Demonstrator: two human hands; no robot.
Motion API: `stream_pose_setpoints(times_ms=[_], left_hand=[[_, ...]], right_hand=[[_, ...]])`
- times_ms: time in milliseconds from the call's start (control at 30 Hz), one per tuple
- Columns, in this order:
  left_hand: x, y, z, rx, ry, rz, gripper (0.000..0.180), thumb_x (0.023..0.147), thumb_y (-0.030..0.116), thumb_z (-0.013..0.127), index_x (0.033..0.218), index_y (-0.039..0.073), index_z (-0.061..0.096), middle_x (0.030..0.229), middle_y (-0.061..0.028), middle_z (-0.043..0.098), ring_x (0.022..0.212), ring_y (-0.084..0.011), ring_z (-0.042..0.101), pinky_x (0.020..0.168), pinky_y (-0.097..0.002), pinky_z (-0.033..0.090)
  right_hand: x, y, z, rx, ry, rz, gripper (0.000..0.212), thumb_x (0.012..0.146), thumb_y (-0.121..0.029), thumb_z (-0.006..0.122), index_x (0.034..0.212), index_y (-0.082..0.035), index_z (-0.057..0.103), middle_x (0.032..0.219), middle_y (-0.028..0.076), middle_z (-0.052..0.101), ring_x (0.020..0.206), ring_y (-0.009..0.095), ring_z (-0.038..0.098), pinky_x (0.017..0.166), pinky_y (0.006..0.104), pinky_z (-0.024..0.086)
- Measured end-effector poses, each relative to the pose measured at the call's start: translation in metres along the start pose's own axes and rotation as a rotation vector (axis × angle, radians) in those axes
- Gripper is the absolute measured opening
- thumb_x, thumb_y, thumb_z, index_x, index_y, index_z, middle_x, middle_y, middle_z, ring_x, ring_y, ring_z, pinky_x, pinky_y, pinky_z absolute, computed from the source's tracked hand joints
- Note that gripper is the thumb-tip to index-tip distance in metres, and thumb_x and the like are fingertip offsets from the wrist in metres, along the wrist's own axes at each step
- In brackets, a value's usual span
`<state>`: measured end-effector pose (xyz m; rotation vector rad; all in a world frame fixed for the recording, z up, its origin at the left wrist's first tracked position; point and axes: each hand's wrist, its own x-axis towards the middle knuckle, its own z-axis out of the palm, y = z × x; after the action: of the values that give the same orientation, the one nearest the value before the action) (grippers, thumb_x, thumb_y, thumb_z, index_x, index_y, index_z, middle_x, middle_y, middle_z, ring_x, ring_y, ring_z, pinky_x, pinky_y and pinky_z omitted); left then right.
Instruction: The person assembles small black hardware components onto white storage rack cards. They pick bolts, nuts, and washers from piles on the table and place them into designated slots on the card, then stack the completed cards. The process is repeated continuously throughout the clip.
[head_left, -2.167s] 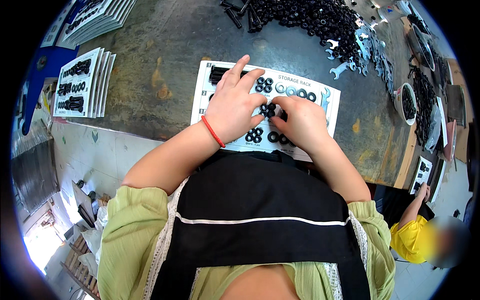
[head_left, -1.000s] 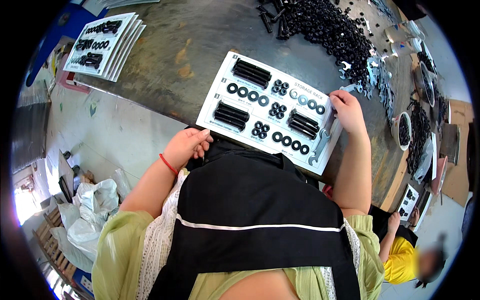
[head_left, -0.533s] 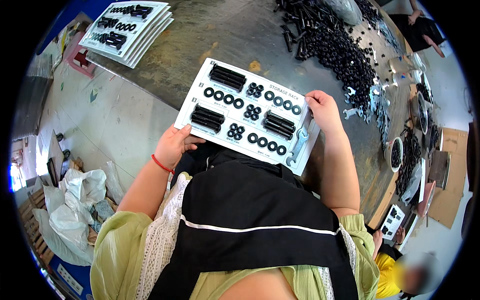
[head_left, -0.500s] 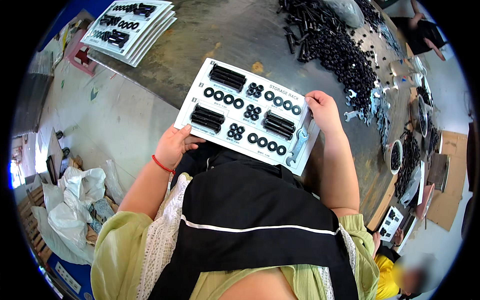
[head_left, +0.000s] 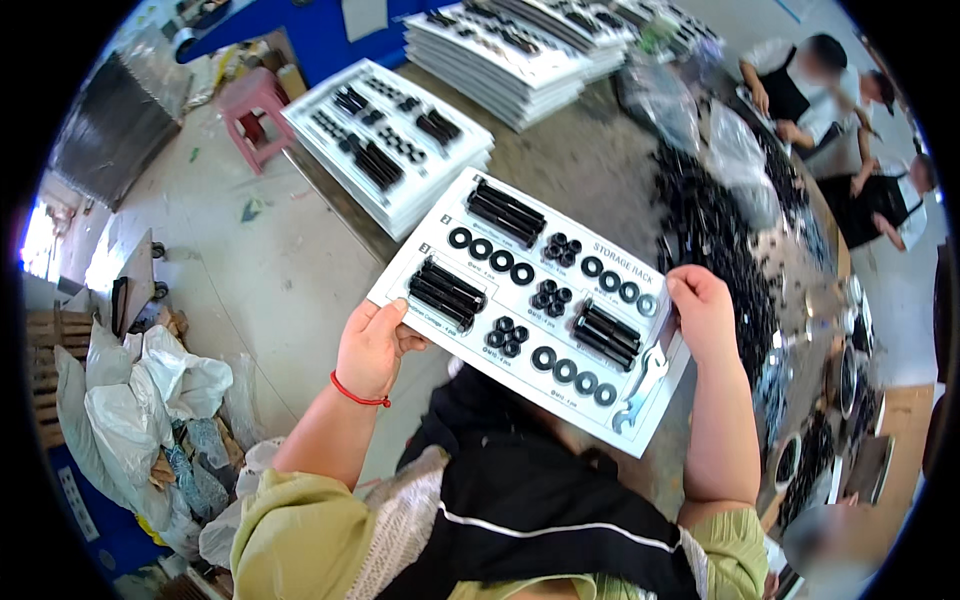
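Note:
A white printed card (head_left: 512,305) is held up in front of me, tilted down to the right, with both hands at its edges. Black bolts (head_left: 446,295), clusters of nuts (head_left: 506,337) and rows of washers (head_left: 565,370) are fixed on it. Near its right end lies a silver open-ended wrench (head_left: 642,388). My left hand (head_left: 372,345) pinches the lower left corner, thumb on top. On the right edge, my right hand (head_left: 703,315) grips with the thumb over the face; its other fingers are mostly hidden behind.
Beyond the card, a stack of similar cards (head_left: 420,205) sits on the table corner, with taller stacks (head_left: 530,105) behind. Loose black hardware (head_left: 700,240) and plastic bags (head_left: 735,150) cover the table's right. A pink stool (head_left: 252,115) and white sacks (head_left: 175,370) stand left. People (head_left: 800,90) are at far right.
My view has swung toward the left, bringing the far card stacks into sight. Both hands and the card sit lower and further right in the picture; the grip looks the same.

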<state>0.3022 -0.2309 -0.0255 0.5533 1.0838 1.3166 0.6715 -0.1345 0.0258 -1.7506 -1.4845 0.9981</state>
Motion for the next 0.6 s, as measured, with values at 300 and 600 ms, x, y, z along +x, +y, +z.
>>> stream_pose_setpoints(times_ms=[300,600], left_hand=[[0.061,0.018,-0.029,0.070,0.259,0.290,0.016,0.100,0.018,0.053,0.092,0.008,0.063,0.074,0.0019,0.063,0.060,-0.0065,0.053,0.055,-0.0217,0.043],[0.206,0.112,-0.130,0.264,0.433,0.413,0.023,0.100,0.020,0.055,0.086,0.005,0.065,0.069,0.0036,0.056,0.056,-0.0056,0.046,0.052,-0.0231,0.037]], right_hand=[[0.060,0.006,0.063,0.225,-0.090,-0.147,0.013,0.091,-0.007,0.058,0.095,0.002,0.066,0.070,0.005,0.063,0.056,0.012,0.058,0.051,0.0276,0.046],[0.146,-0.063,0.215,0.326,-0.105,-0.132,0.024,0.089,-0.014,0.052,0.097,0.003,0.067,0.081,0.012,0.068,0.073,0.020,0.064,0.067,0.0333,0.051]])
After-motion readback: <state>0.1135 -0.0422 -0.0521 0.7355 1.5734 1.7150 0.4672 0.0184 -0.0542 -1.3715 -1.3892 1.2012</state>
